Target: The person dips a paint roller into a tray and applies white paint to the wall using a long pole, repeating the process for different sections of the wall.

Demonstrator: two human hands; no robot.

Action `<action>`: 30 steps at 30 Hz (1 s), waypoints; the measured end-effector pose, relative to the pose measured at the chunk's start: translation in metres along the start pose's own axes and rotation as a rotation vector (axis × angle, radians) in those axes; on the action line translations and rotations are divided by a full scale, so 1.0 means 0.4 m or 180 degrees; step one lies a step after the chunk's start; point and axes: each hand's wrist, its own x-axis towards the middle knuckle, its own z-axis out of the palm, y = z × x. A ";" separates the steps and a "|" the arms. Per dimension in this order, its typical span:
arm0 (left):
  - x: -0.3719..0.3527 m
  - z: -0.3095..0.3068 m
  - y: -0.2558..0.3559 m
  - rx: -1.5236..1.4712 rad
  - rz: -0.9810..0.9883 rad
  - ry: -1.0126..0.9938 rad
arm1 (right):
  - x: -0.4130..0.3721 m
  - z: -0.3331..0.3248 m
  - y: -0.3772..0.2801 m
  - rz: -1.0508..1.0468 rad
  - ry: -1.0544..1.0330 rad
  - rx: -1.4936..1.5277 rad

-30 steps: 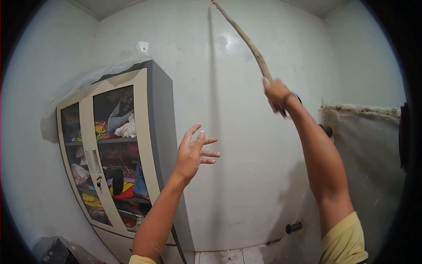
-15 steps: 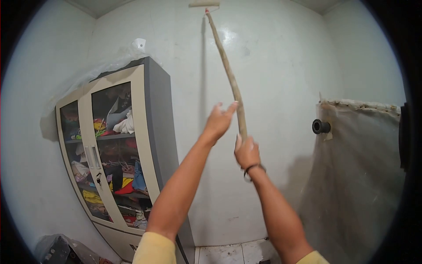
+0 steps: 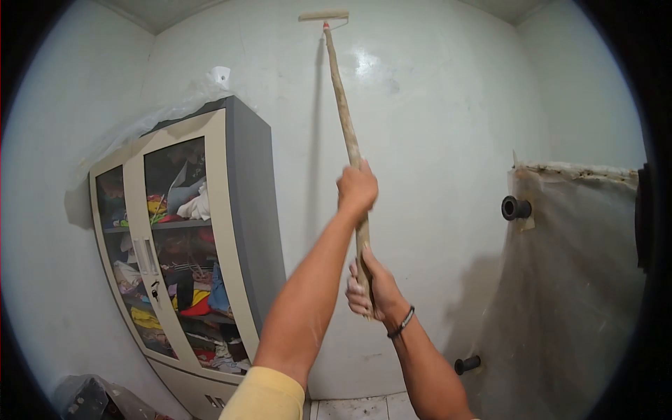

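Note:
A paint roller (image 3: 323, 15) with a pale sleeve is up high against the white wall (image 3: 434, 140), fixed to the top of a long wooden pole (image 3: 341, 98). My left hand (image 3: 358, 187) is wrapped round the pole at about its middle. Lower down, near the pole's bottom end, my right hand (image 3: 374, 283) grips it, with a dark band on the wrist. The fingers of my right hand carry whitish smears. The pole leans slightly to the left toward its top.
A grey and cream cabinet (image 3: 248, 182) with glass doors, full of clothes, stands at the left. Plastic sheeting (image 3: 567, 280) covers a structure on the right, where a black pipe end (image 3: 516, 208) sticks out. A plastic-covered object (image 3: 91, 399) sits at the lower left.
My left hand, fingers apart beside the pole before, has closed round it. My right hand and the pole's lower end have moved down and left. The roller sits slightly lower in view.

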 end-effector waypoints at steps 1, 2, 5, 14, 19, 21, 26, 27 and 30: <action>0.034 -0.024 0.026 -0.0028 0.0051 -0.0055 | 0.042 0.017 -0.028 0.0020 -0.0149 -0.0018; 0.086 -0.036 0.037 -0.0008 0.0147 -0.0015 | 0.078 0.039 -0.057 0.0043 -0.0140 -0.0056; 0.268 -0.062 0.045 -0.0204 0.0288 -0.0020 | 0.190 0.099 -0.119 -0.0008 -0.0079 -0.0180; 0.472 -0.296 0.168 -0.0319 0.0495 -0.0156 | 0.493 0.309 -0.220 -0.0583 -0.0133 -0.0863; 0.452 -0.325 0.123 0.0095 0.0409 0.0061 | 0.484 0.333 -0.151 -0.0757 0.0040 -0.0810; 0.379 -0.297 0.070 0.0273 0.0452 0.0152 | 0.432 0.290 -0.092 -0.0654 0.0260 -0.1014; 0.239 -0.200 -0.126 0.0341 0.0224 0.0187 | 0.309 0.149 0.108 -0.0248 0.0259 -0.0237; 0.192 -0.179 -0.158 0.0310 0.0192 0.0151 | 0.273 0.119 0.146 -0.0202 0.0365 -0.0278; 0.033 -0.115 -0.264 0.0389 0.0060 0.0172 | 0.148 0.042 0.262 0.0026 0.0772 -0.0417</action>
